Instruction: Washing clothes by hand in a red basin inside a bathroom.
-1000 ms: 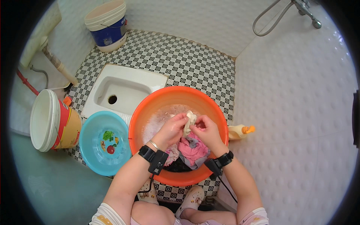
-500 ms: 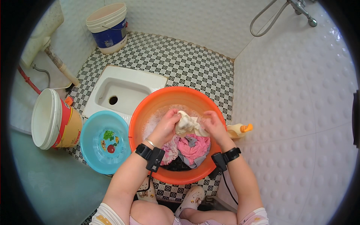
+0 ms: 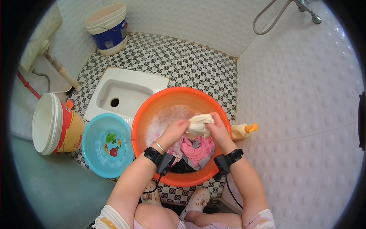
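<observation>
A wet cream-coloured cloth (image 3: pixel 199 124) is stretched between my two hands above a large orange basin (image 3: pixel 152 100). My left hand (image 3: pixel 176 129) pinches its left end, and my right hand (image 3: pixel 218 129) grips the right end; both are closed on it. What kind of garment it is I cannot make out. Below my hands a heap of pink clothing (image 3: pixel 196 149) lies in the near half of the basin, with grey and black fabric among it. Soapy water with white foam (image 3: pixel 164 119) fills the far left part.
A light blue basin (image 3: pixel 91 152) stands left of the orange one, beside a red and yellow bucket (image 3: pixel 72 131). Behind is a white squat toilet (image 3: pixel 129 82). A pump bottle (image 3: pixel 240 131) touches the right side; a blue-and-white bucket (image 3: pixel 110 34) stands farther back.
My right hand has taken hold of the cloth's right end. The cloth has shifted right and now spans both hands, more bunched than before. My left hand moved slightly right and down.
</observation>
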The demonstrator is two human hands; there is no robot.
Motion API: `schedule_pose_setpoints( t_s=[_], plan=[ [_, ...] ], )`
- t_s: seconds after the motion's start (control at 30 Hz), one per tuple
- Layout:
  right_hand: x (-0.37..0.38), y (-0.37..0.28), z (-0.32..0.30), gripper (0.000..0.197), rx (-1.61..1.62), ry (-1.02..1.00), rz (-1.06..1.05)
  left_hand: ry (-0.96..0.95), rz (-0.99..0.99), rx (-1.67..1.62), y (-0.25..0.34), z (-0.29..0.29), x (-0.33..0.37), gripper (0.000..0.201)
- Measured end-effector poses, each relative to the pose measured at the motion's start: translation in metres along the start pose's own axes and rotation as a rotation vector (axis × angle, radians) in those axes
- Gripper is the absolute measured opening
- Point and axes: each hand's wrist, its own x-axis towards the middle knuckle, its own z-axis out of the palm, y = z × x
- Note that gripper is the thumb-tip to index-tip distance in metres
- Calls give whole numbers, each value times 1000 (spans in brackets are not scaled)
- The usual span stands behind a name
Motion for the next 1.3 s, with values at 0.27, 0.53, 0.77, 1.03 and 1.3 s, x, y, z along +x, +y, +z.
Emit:
schedule_pose_setpoints(
  t_s=[0.27, 0.53, 0.77, 1.03, 1.3],
  plan=[
    [-2, 38, 28, 12, -1151, -12, -587, 141, -88, -623, -19, 41, 22, 28],
    [-5, 35, 41, 18, -1009, 73, -472, 40, -169, -682, -33, 16, 28, 27],
    [9, 21, -45, 14, -509, 53, -5, -20, -98, -297, -8, 6, 30, 25],
    [1, -14, -45, 11, -211, 35, 117, 223, 413, 349, -15, 15, 56, 23],
    [-2, -27, -58, 6, -344, 205, -58, 72, 321, 34, -14, 46, 64, 20]
  ],
)
